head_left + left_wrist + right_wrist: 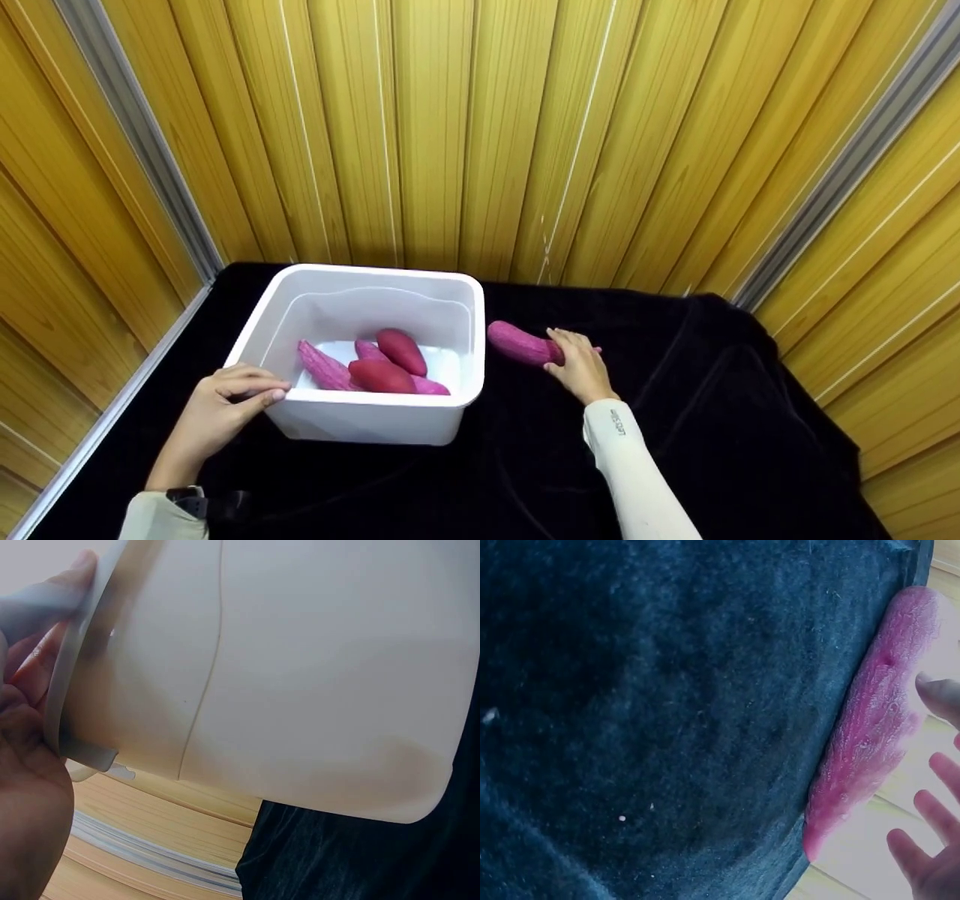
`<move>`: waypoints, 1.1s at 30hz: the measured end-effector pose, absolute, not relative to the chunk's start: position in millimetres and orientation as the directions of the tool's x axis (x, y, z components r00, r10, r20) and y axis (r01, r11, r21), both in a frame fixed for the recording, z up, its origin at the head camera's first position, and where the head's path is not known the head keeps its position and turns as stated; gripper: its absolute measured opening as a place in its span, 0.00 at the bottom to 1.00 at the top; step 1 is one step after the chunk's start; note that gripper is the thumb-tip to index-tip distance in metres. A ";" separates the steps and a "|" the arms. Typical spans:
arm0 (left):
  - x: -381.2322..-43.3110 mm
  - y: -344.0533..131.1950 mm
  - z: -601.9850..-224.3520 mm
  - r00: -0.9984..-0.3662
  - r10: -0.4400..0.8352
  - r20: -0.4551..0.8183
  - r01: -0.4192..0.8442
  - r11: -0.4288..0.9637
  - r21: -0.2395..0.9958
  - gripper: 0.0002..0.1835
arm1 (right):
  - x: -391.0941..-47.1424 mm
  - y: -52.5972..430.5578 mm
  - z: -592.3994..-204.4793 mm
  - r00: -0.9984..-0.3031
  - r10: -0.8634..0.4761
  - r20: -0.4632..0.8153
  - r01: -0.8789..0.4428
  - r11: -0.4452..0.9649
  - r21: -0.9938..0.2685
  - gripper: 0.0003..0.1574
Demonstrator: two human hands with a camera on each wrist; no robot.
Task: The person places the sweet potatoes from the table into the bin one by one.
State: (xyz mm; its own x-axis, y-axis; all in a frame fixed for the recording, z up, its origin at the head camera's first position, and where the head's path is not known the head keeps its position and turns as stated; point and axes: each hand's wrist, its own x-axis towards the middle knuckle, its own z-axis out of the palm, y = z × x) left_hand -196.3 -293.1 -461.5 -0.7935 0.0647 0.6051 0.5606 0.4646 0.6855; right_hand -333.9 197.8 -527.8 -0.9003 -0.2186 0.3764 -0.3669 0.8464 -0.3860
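Observation:
On the left stands a white plastic tub, its side filling much of the left wrist view. My left hand pinches the tub's near left rim between thumb and fingers. Inside lie several sweet potatoes, some dark red, some pinkish purple. Another pinkish-purple sweet potato lies on the cloth right of the tub. My right hand is over its right end. In the right wrist view, the fingers of that hand are spread beside the sweet potato, not curled round it.
Black velvety cloth covers the table, with folds at the right. Yellow wood-patterned panels enclose the back and both sides, joined by grey metal corner strips. The tub's far rim stands near the back panel.

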 end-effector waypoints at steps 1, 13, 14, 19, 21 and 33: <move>-196.6 -293.0 -461.6 -0.794 0.065 0.604 0.560 0.466 0.685 0.15 | -334.3 197.7 -527.9 -0.902 -0.220 0.372 -0.365 0.848 -0.385 0.38; -199.7 -291.7 -465.0 -0.801 0.060 0.596 0.548 0.474 0.689 0.14 | -337.5 199.7 -534.5 -0.930 -0.216 0.298 -0.322 0.870 -0.374 0.39; -199.0 -291.3 -464.2 -0.808 0.053 0.587 0.537 0.479 0.695 0.14 | -337.7 199.8 -535.5 -0.931 -0.214 0.295 -0.318 0.872 -0.372 0.39; -195.8 -290.5 -461.6 -0.822 0.037 0.568 0.507 0.499 0.703 0.13 | -338.4 198.2 -538.2 -0.931 -0.220 0.293 -0.319 0.879 -0.355 0.39; -195.5 -290.9 -461.9 -0.820 0.036 0.571 0.510 0.497 0.702 0.14 | -339.0 197.1 -537.7 -0.935 -0.215 0.281 -0.311 0.879 -0.361 0.40; -197.5 -292.2 -462.0 -0.799 0.049 0.599 0.544 0.483 0.686 0.15 | -343.8 196.4 -536.1 -0.952 -0.209 0.223 -0.280 0.888 -0.365 0.40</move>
State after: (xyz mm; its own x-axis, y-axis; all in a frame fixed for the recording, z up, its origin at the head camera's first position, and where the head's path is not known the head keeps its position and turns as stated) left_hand -197.5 -292.2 -462.0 -0.7994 0.0491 0.5988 0.5438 0.4831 0.6863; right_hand -343.8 196.4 -536.1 -0.9522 -0.2087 0.2231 -0.2801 0.8879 -0.3648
